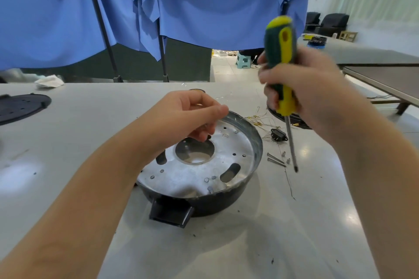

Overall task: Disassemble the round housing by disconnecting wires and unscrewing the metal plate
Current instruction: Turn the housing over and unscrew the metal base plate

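Right hand (310, 95), right of centre: grip clamped round one green-yellow screwdriver (281, 68), shaft down, tip above the surface (68, 165). Left hand (188, 118), centre: fingers curled together, pinching something small, not identifiable. One round housing (204, 197) at frame centre, metal plate (204, 172) seated in it. Two loose screws (275, 160) just right of its rim; wires (260, 120) behind. Bare surface lower right.

Two hands showed — the left hand (192, 118) above the plate, the right hand (303, 95) at two o'clock gripping one screwdriver (282, 75). One round housing (204, 201) held one metal plate (204, 165). Two long screws (275, 159) and two small spacers (285, 157) lay at three o'clock — one black disc (20, 106) at nine.
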The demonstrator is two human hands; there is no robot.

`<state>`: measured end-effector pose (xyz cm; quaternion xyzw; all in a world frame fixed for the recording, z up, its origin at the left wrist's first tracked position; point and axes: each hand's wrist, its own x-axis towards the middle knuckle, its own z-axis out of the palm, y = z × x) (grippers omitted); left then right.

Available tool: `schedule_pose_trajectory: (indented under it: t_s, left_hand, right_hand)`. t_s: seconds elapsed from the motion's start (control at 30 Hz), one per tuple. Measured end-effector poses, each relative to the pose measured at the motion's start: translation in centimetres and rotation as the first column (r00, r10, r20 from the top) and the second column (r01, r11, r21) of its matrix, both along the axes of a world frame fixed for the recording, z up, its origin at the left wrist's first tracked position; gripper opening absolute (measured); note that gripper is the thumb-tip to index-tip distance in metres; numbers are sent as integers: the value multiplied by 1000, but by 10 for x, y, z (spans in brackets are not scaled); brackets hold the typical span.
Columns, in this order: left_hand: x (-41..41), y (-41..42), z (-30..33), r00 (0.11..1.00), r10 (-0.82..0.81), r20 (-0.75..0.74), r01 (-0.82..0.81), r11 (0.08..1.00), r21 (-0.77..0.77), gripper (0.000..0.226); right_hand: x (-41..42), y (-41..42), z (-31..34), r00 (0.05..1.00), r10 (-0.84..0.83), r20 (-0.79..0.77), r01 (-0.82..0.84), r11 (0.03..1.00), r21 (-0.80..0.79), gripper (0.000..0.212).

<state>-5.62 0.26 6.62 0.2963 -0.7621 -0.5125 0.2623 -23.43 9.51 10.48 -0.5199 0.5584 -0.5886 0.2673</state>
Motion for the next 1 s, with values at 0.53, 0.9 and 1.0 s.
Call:
schedule_pose_trajectory:
  t_s: [0.53,0.9,1.0]
  left_hand:
    - [-6,8,-2,993,-1,118,46,924,-380,9]
    - [-4,-8,-15,952,-16,307,130,926,-355,6]
    - [2,-17,-20,913,-45,405,183,933,-310,7]
  right_hand:
    - [4,-12,-18,922,148,-357,36,888,459,24]
    - [-5,-11,-21,926,167,-340,22,872,488,24]
    - [-9,-11,-22,918,189,-348,14,863,504,27]
